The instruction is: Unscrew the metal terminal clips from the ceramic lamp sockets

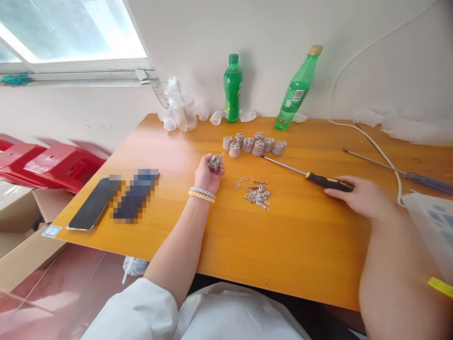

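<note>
My left hand (208, 177) is closed around a small grey-brown cylindrical piece (214, 162) with shiny metal tabs on its top. At the right, my right hand (364, 196) has its fingers around the end of a black and yellow screwdriver (314, 179). The shaft points to the left, its tip close to a group of several similar grey-brown cylinders (259, 147) with slotted tops. Between my hands lies a loose pile of small metal clips (258, 196), with tiny rings (238, 184) beside it.
A second screwdriver (382, 163) lies at the right beside a white cable (375, 137) and a plastic bag (430, 217). Two green bottles (232, 92) stand at the back, one leaning. A phone (90, 205) lies near the left edge, above a cardboard box (28, 236).
</note>
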Motion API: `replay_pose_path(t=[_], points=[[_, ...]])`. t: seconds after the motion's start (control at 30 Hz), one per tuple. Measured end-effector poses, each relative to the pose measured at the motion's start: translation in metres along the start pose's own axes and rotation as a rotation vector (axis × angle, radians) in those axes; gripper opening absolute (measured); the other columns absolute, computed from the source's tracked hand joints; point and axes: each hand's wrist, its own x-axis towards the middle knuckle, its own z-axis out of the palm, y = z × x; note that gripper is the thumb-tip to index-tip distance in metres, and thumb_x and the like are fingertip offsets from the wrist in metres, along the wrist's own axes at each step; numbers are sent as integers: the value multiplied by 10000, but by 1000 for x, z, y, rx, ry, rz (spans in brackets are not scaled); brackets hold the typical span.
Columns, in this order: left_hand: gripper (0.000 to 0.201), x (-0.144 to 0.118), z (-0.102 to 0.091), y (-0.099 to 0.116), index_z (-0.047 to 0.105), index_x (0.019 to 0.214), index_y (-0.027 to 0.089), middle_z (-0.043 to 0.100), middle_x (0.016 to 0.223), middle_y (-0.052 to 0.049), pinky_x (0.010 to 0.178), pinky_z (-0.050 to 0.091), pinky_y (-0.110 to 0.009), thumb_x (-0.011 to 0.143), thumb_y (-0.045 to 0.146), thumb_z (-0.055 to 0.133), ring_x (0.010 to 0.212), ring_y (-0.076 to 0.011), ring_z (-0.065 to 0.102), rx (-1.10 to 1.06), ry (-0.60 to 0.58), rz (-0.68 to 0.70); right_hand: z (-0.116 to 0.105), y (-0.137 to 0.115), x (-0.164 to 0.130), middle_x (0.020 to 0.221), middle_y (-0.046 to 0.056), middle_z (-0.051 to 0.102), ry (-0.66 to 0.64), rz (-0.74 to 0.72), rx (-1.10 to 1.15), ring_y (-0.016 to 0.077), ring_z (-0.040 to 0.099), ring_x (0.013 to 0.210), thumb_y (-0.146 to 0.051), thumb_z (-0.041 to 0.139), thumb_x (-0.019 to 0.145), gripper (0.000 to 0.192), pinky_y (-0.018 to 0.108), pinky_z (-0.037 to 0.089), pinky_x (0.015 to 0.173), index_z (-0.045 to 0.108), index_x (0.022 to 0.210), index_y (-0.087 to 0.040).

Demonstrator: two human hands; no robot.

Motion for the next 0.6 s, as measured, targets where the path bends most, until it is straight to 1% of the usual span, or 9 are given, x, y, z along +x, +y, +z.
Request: replay_pose_path(t=[0.1,0.17,0.23,0.3,0.33,0.4,0.47,0.53,0.6], points=[[203,3,-3,11,553,735,139,576,557,-20,481,440,-169,860,294,511,476,-78,534,-27,41,29,-4,9,1,607,61,641,85,55,418,151,516,481,-181,892,383,442,376,361,533,762,806,-195],[199,6,-2,16,551,738,140,571,554,-18,497,450,-174,860,293,512,482,-79,536,-35,59,42,-6,10,-1,611,64,650,129,8,772,167,568,461,-112,858,424,353,376,403,501,747,750,-188],[191,10,0,20,548,740,140,568,555,-16,509,457,-184,859,287,518,490,-84,543,-21,61,48,-7,4,-6,610,53,651,188,-42,992,183,626,486,-72,782,515,207,363,451,489,715,667,-195],[187,16,1,22,543,733,140,571,560,-18,516,461,-198,855,282,531,497,-92,552,9,49,58,-6,-9,-12,582,39,643,304,-11,1093,162,652,512,-72,669,615,137,316,468,465,673,588,-206],[187,19,0,22,541,727,140,574,564,-20,515,461,-204,852,279,536,497,-95,554,25,41,70,-5,-18,-16,655,37,683,328,42,1164,168,689,605,-92,618,659,161,291,470,459,659,589,-230],[191,24,-2,20,538,716,138,579,569,-22,513,459,-214,851,274,539,492,-98,555,49,22,97,-2,-39,-24,941,57,737,365,163,1254,201,698,948,-192,455,784,269,252,478,435,680,663,-274],[202,26,-5,14,538,704,134,577,563,-20,509,457,-220,852,272,539,480,-99,551,64,12,108,4,-60,-31,1195,61,673,334,242,1278,233,565,1214,-247,337,842,376,331,557,514,682,696,-280],[209,25,-7,7,543,694,128,576,556,-21,509,458,-228,846,271,547,473,-102,550,81,3,93,13,-75,-35,1244,58,647,332,330,1281,277,531,1245,-300,360,827,357,438,589,630,646,616,-275],[209,23,-9,2,552,692,122,586,568,-28,513,462,-236,834,276,568,476,-106,555,100,-15,80,22,-78,-34,1221,66,659,367,420,1282,306,540,1225,-331,413,778,321,498,576,728,605,527,-273]])
